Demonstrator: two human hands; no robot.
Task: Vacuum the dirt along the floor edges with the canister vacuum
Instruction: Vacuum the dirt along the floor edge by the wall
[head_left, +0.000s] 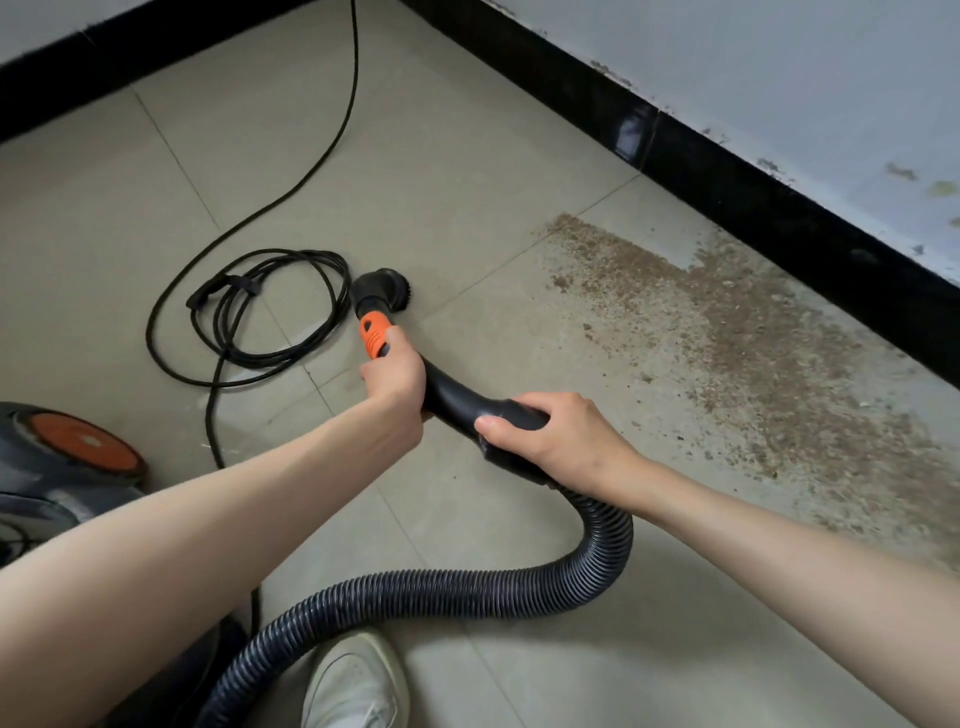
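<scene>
- Dirt (737, 343), brown and gritty, spreads in a broad band over the pale floor tiles (441, 171), running alongside the glossy black skirting (727, 182) at the foot of the right-hand wall (779, 78); it thins to scattered crumbs at its near edge.
- The wall above the skirting is pale, with chipped and stained patches low down.
- The left hand (397, 382) is clamped round the curved black plastic handle (457, 397), just behind its orange ribbed collar (375, 335).
- The right hand (550, 436) grips the same handle further back, fingers curled over the smooth black tube and thumb lying along its near side.
- A round black brush nozzle (382, 286) with short bristles sits at the tip beyond the collar, close to the tiles and well apart from the dirt; I cannot tell whether it touches the floor.
- A ribbed grey-black hose (467, 592) leaves the handle below the right hand, loops down and back to the left, and passes out at the bottom edge.
- The canister vacuum (57, 467), dark grey with a round orange disc on its side, stands at the left edge.
- A thin black power cord (249, 317) lies partly coiled on the tiles left of the nozzle, one strand trailing away toward the far wall.
- A white shoe (358, 680) shows at the bottom, beside the hose.
</scene>
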